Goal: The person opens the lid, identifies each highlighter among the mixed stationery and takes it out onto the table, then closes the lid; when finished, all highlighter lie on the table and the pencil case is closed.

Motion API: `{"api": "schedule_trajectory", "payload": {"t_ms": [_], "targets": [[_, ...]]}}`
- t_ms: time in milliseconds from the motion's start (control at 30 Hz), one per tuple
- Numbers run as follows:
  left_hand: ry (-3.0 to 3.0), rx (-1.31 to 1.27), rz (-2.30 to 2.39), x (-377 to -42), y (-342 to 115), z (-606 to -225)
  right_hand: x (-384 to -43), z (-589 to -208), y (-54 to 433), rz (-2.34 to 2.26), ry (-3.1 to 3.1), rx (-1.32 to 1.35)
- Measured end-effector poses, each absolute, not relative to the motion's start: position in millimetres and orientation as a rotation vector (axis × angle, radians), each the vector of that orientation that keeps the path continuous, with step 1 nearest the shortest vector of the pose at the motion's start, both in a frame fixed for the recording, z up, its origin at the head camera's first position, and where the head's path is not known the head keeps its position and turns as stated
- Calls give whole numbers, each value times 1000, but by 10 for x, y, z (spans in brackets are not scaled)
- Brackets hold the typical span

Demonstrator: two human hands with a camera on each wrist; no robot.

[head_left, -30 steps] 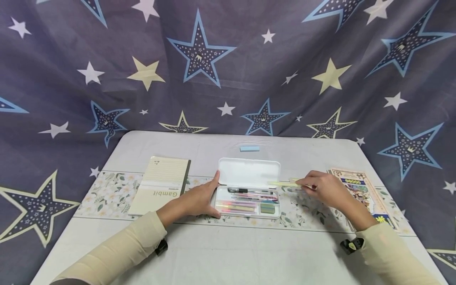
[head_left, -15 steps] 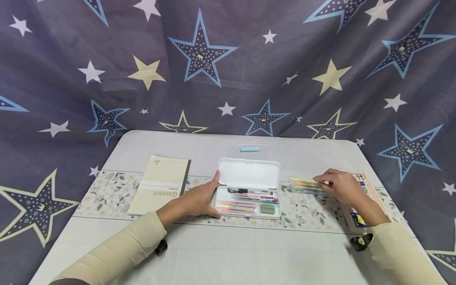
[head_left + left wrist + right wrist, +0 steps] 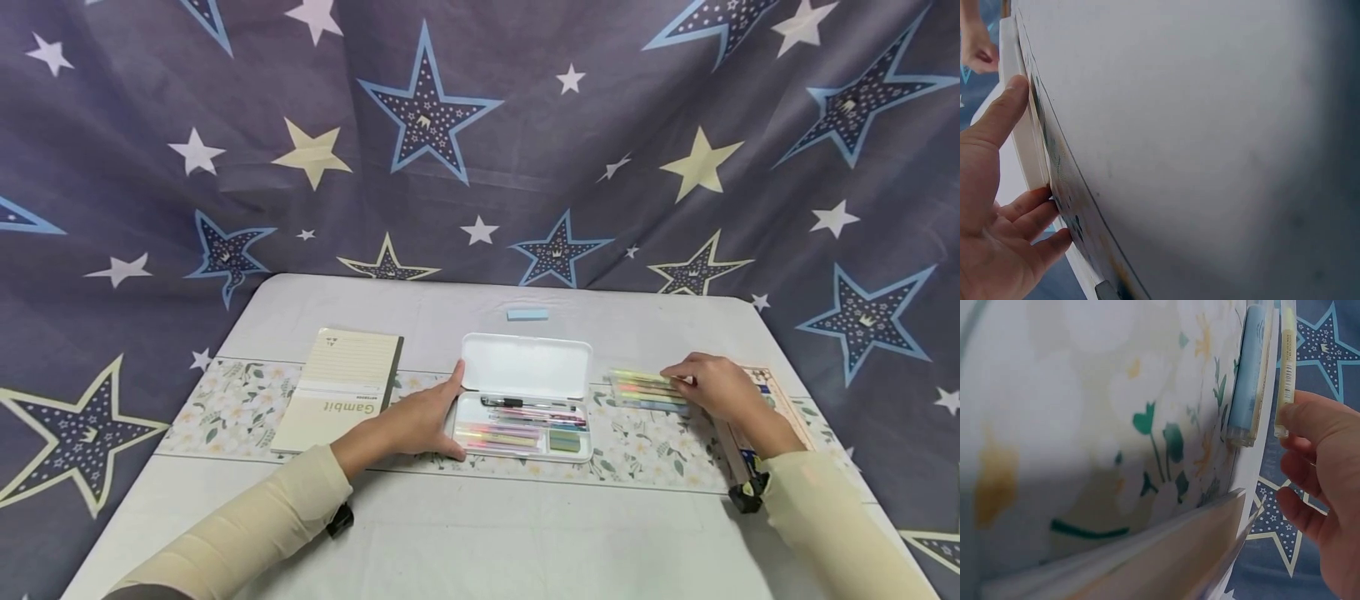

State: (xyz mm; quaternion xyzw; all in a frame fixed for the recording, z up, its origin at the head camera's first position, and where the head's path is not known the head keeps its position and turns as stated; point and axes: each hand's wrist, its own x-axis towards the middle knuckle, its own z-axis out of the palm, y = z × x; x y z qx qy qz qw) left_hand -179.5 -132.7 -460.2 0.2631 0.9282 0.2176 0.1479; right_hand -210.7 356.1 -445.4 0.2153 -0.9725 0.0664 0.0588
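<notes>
A white pencil case stands with its lid raised at mid-table. Inside lie a black-capped pen, several pink and yellow pens and a green block. My left hand grips the case's left end, thumb at the near corner, index finger along the lid side; the left wrist view shows its fingertips on the case wall. My right hand pinches the end of a slim yellow highlighter. Below that lies a row of pastel highlighters, the blue one nearest in the right wrist view.
A Gambit notebook lies on the left. Beneath my right forearm is a stack of illustrated books, whose edges show up close. A light blue block sits behind the case. A floral strip crosses the white table.
My right hand has moved right with the yellow highlighter, from beside the case's lid to over the pastel row. My left hand stays on the case.
</notes>
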Motion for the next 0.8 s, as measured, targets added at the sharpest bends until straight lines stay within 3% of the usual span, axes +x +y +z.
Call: {"api": "schedule_trajectory", "payload": {"t_ms": [800], "targets": [[2661, 766, 645, -1794, -1331, -4609, -2232, -4565, 3548, 195, -3047, 581]]}}
